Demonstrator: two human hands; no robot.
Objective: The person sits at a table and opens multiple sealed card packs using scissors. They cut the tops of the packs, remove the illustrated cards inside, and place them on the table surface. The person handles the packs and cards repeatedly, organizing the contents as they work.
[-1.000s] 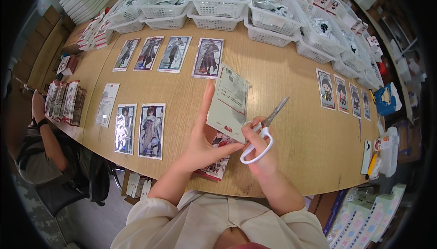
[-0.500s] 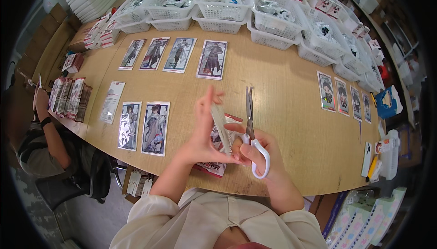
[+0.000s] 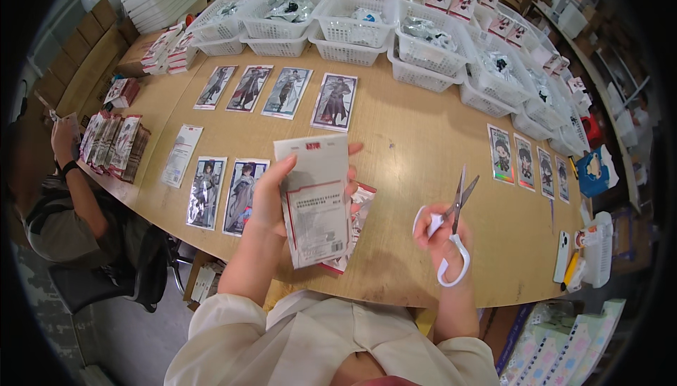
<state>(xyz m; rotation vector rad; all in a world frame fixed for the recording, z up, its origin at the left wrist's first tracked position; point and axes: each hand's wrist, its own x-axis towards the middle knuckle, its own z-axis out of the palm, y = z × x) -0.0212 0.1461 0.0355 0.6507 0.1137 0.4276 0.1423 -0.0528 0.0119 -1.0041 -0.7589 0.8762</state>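
My left hand (image 3: 265,199) grips a flat white packet (image 3: 316,199) with a red-edged printed panel, its thumb on the left edge and fingertips showing past the right. Beneath it a red-and-white packet (image 3: 361,211) lies partly hidden on the table. To the right, my right hand (image 3: 446,245) holds scissors (image 3: 460,206) by their white handles. Their blades point away from me and stand slightly apart, touching nothing. Left of the packet lie two character cards, one (image 3: 206,193) fully visible and the other (image 3: 245,192) partly behind my forearm.
Several character cards (image 3: 288,93) lie farther back, with more (image 3: 501,152) at the right. White baskets (image 3: 356,39) of bagged items line the far edge. Stacked packets (image 3: 116,143) stand at left, near a seated person (image 3: 70,217). A phone (image 3: 561,258) lies by the right edge.
The packet in my left hand has turned from edge-on to show its printed face. My right hand has moved right, away from it, with the scissors; their blades are farther apart.
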